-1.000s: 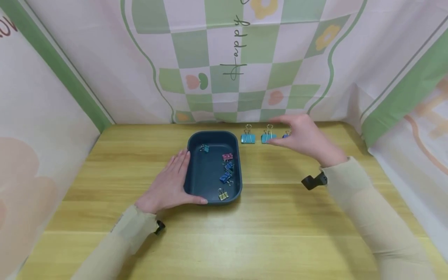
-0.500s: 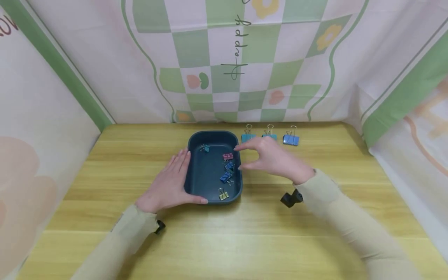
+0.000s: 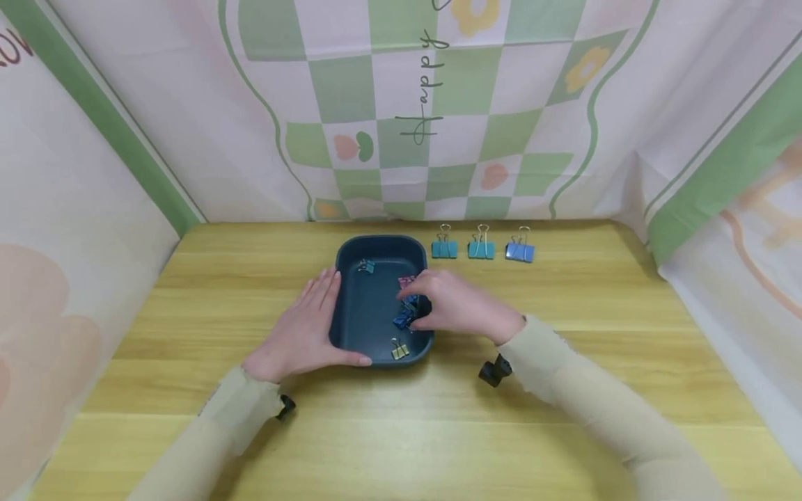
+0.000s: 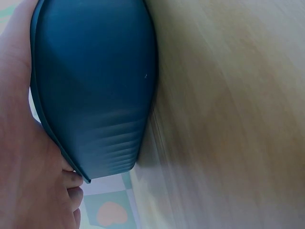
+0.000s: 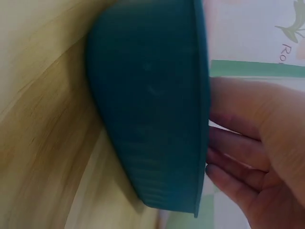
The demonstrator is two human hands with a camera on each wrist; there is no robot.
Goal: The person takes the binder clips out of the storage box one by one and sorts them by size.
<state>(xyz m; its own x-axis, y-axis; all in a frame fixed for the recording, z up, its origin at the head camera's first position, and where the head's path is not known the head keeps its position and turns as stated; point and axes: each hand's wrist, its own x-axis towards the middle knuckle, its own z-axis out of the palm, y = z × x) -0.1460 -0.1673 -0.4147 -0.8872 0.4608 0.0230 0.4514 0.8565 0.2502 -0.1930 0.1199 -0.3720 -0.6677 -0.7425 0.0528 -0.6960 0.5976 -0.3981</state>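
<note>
A dark blue tray (image 3: 370,306) stands on the wooden table with several small binder clips inside. My left hand (image 3: 297,334) rests on its left side, fingers straight along the rim and thumb at the near edge. My right hand (image 3: 460,303) reaches over the right rim. Its index finger and thumb are bent and apart, at the blue binder clips (image 3: 405,317), and partly cover them and a pink binder clip (image 3: 406,281). A yellow binder clip (image 3: 399,349) lies nearer, a teal one (image 3: 367,266) at the far left. In the right wrist view the tray wall (image 5: 152,105) hides the fingertips.
Behind the tray to the right, two teal binder clips (image 3: 444,249) and a larger blue binder clip (image 3: 520,252) stand in a row on the table (image 3: 401,438). A patterned curtain (image 3: 401,139) hangs along the table's back edge.
My right hand has moved left and nearer, from the row of large clips to inside the tray. The large blue clip has come fully into view. The left hand and tray have stayed put.
</note>
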